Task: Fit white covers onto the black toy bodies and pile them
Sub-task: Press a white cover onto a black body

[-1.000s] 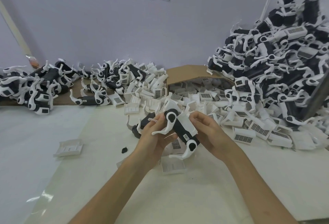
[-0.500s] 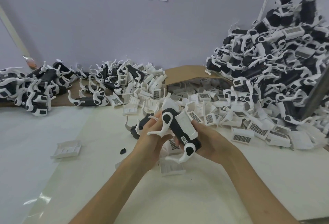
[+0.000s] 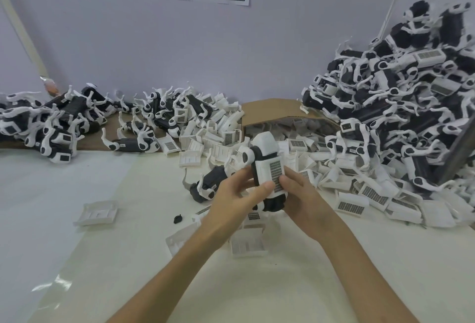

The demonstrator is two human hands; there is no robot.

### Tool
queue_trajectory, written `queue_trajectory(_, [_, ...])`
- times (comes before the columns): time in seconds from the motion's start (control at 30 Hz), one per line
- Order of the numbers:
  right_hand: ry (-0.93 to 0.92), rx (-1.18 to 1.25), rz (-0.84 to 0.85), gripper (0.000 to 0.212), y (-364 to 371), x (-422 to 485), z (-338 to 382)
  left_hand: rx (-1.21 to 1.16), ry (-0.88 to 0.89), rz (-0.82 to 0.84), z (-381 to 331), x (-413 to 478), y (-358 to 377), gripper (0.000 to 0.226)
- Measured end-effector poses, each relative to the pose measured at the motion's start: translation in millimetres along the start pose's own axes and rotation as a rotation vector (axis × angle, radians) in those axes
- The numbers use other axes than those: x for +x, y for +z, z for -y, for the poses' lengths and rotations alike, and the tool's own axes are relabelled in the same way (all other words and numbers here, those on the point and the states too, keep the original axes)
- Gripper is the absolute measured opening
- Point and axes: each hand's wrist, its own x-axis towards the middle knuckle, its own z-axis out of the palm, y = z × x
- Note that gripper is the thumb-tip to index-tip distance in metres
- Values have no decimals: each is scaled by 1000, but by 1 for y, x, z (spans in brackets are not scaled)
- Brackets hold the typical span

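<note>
1. The left hand [image 3: 235, 195] grips the toy from its side. Its thumb lies flat on the white face, and its fingers curl round the back, out of sight.
2. The right hand [image 3: 304, 200] clasps the opposite side with its thumb tip pressed on the grille. The rest of its fingers are hidden behind the toy.
3. Between the two hands the black toy body [image 3: 275, 203] stands nearly upright and looks like glossy hard plastic. The white cover [image 3: 267, 172] sits on its face, boxy, with a fine dark grille patch. I can't tell whether it is fully seated.
4. Just behind the left hand a second toy [image 3: 208, 184] lies on its side, partly blocked by the fingers.
5. Under the wrists lie loose ribbed covers [image 3: 248, 244], half hidden by the forearms.
6. Left of the left hand rest a lone upturned cover [image 3: 96, 212] and a small black scrap [image 3: 178, 218] that is too small to make out.
7. Beyond the hands, a heap of covers [image 3: 221, 132] spills beside a brown cardboard box [image 3: 270, 112].
8. Right of the right hand rises a big pile of covered toys [image 3: 398, 104], cut off by the frame edge. Far to the left is a lower pile [image 3: 51, 122], also cropped.
9. Everything lies on a pale, slightly shiny table sheet [image 3: 257, 284].
</note>
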Motion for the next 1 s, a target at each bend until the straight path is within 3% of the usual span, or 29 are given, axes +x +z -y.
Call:
queue_trajectory(0.3, [-29,-64,-70,45,0,1,-2,121,88,-86,-3,-2,3,21])
queue_trajectory(0.53, [-16,-47,-83,35,4,1,-4,185,48,-44,-1,-1,2,30])
queue_trajectory(0.63, [2,-48,-106,40,3,1,-3,297,85,-43,2,-3,4,40])
queue_trajectory(0.83, [-4,-55,-101,43,3,2,-3,335,110,-101,5,-4,4,37])
queue_trajectory(1.0, [-133,-268,-285,40,6,5,-8,320,119,-189,3,-4,4,31])
